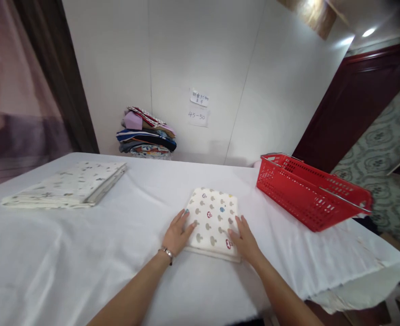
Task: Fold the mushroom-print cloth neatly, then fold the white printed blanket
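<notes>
A folded white cloth (213,222) with a print of grey, red and blue mushrooms lies flat on the white-covered table (118,253). On its left edge rests my left hand (178,234), fingers stretched out and a bracelet at the wrist. My right hand (245,240) touches the opposite edge, also open, its fingertips over the print. Neither hand is closed around the cloth. Farther left lies a larger folded white cloth (74,181) with small dark motifs.
A red plastic basket (295,190) with metal handles stands at the table's right. Behind the far edge rises a stack of folded fabrics (147,133) against the white wall (200,54), where handwritten paper notes (198,108) hang. A dark curtain (50,59) hangs at left.
</notes>
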`<state>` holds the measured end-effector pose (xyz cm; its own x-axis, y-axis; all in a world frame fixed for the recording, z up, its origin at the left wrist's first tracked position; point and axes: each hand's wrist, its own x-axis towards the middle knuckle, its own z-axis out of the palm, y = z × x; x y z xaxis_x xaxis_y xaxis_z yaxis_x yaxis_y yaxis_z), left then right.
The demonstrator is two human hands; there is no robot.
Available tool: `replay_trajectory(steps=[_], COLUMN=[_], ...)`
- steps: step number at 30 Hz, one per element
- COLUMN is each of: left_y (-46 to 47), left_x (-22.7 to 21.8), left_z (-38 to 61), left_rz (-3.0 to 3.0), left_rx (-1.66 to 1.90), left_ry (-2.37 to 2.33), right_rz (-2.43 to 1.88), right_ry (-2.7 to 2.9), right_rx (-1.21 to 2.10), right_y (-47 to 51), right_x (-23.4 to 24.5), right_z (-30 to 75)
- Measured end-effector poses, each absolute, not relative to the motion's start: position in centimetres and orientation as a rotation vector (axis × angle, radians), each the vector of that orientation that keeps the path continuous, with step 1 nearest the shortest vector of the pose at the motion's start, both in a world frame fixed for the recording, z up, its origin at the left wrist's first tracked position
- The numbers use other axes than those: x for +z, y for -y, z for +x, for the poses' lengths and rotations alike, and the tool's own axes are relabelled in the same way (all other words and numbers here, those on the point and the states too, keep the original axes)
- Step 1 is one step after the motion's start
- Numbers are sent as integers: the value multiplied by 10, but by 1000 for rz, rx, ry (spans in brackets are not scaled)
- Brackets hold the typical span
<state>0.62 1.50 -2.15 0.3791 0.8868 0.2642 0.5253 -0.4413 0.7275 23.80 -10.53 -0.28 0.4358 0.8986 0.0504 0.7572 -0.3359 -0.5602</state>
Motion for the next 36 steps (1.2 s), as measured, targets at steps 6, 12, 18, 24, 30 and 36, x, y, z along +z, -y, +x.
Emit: replay_trajectory(steps=[6, 12, 18, 24, 30, 36], left_y=[-22, -22, -1, 6, -4, -10], left_x=[-13, 1, -1, 18, 38, 55], left_z=[7, -26, -80, -80, -26, 43], left_rz=[1903, 1764, 1778, 2108, 2509, 2421], left_rx=[785, 843, 776, 742, 637, 348], left_ry=[-1342, -1540, -1752, -1758, -1523, -1365], right_rz=[-2073, -1809, -1559, -1521, -1333, -1208], right_ry=[1122, 1269, 1402, 1156, 1035, 839], right_rx=[458, 564, 779, 867, 893, 982], right_y=[117, 83, 49, 54, 58, 51], right_x=[-38, -22, -11, -30, -34, -24], right_z=[231, 197, 181, 190, 188, 198])
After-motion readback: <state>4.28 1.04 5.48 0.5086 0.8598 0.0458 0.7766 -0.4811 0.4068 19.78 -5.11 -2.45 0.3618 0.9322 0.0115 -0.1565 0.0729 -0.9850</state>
